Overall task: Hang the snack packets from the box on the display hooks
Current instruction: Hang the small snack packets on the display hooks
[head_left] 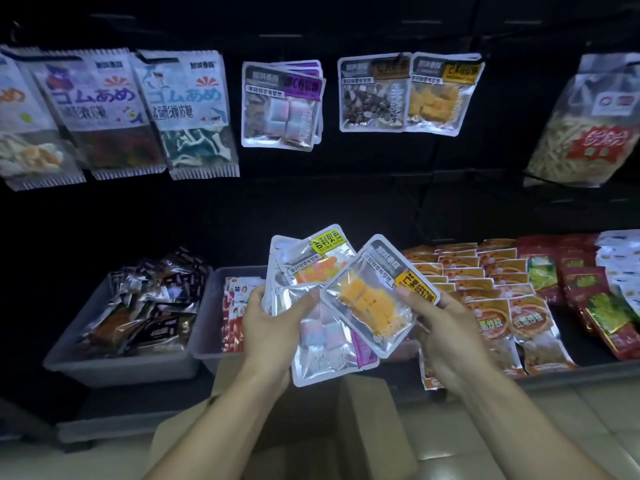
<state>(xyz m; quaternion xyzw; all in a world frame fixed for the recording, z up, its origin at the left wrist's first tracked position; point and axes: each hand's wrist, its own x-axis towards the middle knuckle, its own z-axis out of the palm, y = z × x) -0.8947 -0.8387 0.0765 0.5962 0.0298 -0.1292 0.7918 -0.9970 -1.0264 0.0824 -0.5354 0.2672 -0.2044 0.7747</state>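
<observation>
The left hand point(273, 327) held a fanned stack of packets point(304, 271) in front of the shelf; the right hand point(446, 327) held a single packet point(374, 299) overlapping the stack's right side. The cardboard box point(363, 410) stood below both hands. Behind them, on the shelf, two bins point(114, 365) sat to the left and rows of flat packets point(491, 271) lay to the right. Above the shelf, hanging packets point(280, 102) were suspended in a row on the display hooks.
</observation>
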